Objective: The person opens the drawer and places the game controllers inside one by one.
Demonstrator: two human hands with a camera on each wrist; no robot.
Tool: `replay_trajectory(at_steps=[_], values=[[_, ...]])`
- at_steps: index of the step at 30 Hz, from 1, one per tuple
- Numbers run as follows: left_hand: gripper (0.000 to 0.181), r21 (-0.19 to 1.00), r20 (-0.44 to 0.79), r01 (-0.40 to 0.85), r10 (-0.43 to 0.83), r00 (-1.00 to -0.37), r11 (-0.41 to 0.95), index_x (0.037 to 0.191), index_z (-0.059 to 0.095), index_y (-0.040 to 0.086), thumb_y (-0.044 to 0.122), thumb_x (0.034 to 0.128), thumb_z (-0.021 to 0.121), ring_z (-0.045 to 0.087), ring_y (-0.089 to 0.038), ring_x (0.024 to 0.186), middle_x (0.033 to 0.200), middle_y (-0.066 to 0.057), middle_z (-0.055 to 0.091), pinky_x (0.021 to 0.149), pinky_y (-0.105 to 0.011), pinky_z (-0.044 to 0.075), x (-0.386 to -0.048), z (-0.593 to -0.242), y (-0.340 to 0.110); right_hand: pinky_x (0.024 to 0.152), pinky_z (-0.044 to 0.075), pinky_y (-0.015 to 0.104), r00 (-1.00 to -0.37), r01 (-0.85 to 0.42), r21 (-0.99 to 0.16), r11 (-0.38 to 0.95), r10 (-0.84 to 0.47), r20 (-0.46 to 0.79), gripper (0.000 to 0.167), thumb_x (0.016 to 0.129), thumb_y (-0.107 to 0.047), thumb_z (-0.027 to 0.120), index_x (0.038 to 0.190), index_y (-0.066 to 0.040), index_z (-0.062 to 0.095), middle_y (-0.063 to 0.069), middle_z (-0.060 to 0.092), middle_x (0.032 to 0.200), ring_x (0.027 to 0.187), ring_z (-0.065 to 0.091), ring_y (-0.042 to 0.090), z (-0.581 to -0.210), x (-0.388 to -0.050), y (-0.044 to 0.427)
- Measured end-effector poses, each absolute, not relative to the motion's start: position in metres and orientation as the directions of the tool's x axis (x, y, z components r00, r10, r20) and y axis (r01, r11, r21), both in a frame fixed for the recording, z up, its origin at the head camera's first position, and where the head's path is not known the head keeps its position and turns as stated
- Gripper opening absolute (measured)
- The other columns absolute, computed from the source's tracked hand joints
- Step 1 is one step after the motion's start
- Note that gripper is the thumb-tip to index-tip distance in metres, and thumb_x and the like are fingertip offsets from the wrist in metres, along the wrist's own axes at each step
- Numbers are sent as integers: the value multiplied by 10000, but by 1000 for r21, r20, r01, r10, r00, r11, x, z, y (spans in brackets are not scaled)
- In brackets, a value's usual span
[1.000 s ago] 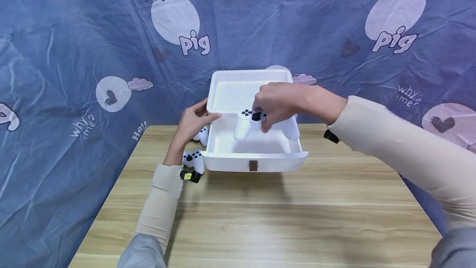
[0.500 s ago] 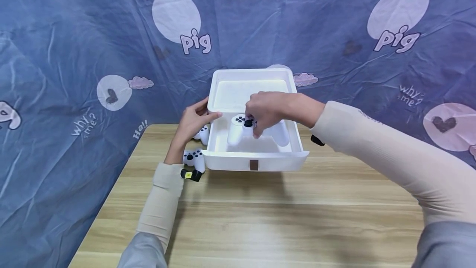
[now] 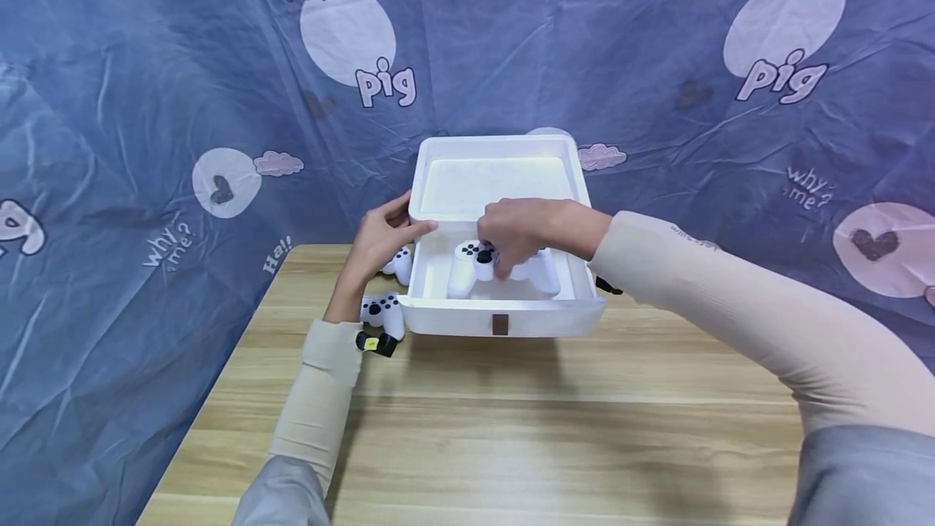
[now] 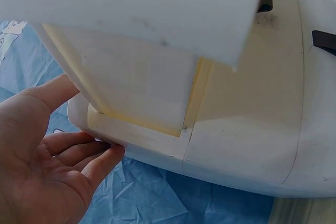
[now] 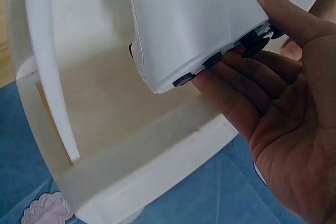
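Note:
A white box with a pulled-out drawer (image 3: 453,318) stands at the back of the table, a brown tab on the drawer's front. Inside the drawer, my right hand (image 3: 522,230) grips a white game controller (image 3: 542,273) by its middle; the right wrist view shows thumb and fingers (image 5: 231,90) around the controller (image 5: 184,24). My left hand (image 3: 380,242) holds the box's left edge, thumb on the near side. Seen from the left wrist, the fingers (image 4: 102,163) of the left hand (image 4: 52,156) lie against the box's side (image 4: 152,156).
Two more white controllers lie left of the box, one (image 3: 398,266) beside the left hand and one (image 3: 383,315) nearer, by the wrist. Blue cloth (image 3: 497,47) with pig prints hangs behind the wooden table (image 3: 467,428).
My right hand has moved left and down with the controller, which now sits lower inside the drawer. The left hand keeps its place on the box.

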State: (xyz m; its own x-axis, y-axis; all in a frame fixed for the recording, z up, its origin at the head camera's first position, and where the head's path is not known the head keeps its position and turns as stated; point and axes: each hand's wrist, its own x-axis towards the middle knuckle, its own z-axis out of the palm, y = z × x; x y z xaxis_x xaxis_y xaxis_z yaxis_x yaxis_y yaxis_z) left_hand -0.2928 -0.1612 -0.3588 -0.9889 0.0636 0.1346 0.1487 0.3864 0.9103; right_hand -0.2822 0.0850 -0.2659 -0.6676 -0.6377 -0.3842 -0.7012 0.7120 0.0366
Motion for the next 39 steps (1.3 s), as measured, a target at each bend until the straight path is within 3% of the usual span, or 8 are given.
replay_trajectory(at_steps=[7,15,26,30,35,39], values=[[895,914,141,156,66,-988,374,1619,465,212,442,868,894,542,-265,1482,1640,-100,508,1171,-431,512,-293,-359,-162,743,563,289,-661,-715,58,697,-647,-379,414,857,-391,904,1124,-98,787,44,742,1030,829,676,175,-277,-282,80],[909,913,130,146,67,-989,382,1624,453,211,450,866,893,529,-270,1493,1651,-100,492,1173,-430,510,-294,-359,-163,581,601,271,-685,-692,55,720,-630,-366,512,881,-415,886,1245,-76,768,115,723,1156,775,720,184,-280,-281,80],[912,914,137,154,70,-988,375,1621,462,207,460,861,895,538,-271,1486,1648,-83,499,1168,-439,515,-293,-359,-161,849,597,333,-676,-699,42,714,-641,-364,586,928,-440,834,1382,-89,710,111,752,1237,922,701,180,-278,-280,86],[898,914,146,162,72,-987,371,1616,471,210,449,862,897,544,-261,1481,1640,-81,511,1172,-427,513,-295,-359,-159,881,601,370,-665,-717,18,697,-676,-318,492,944,-434,816,1304,-104,750,71,787,1164,925,725,180,-275,-278,94],[888,916,156,171,70,-985,363,1612,476,213,439,864,898,543,-255,1480,1631,-88,520,1179,-413,507,-296,-361,-159,907,625,410,-626,-761,-35,648,-748,-220,233,987,-340,783,1115,-145,788,57,814,1127,988,777,214,-268,-273,109],[901,915,159,173,67,-985,366,1616,467,208,444,862,898,534,-256,1488,1638,-92,510,1185,-412,500,-295,-362,-161,826,629,398,-599,-793,-60,606,-794,-103,106,993,-257,776,1035,-162,796,22,824,1031,931,779,183,-263,-267,121]])
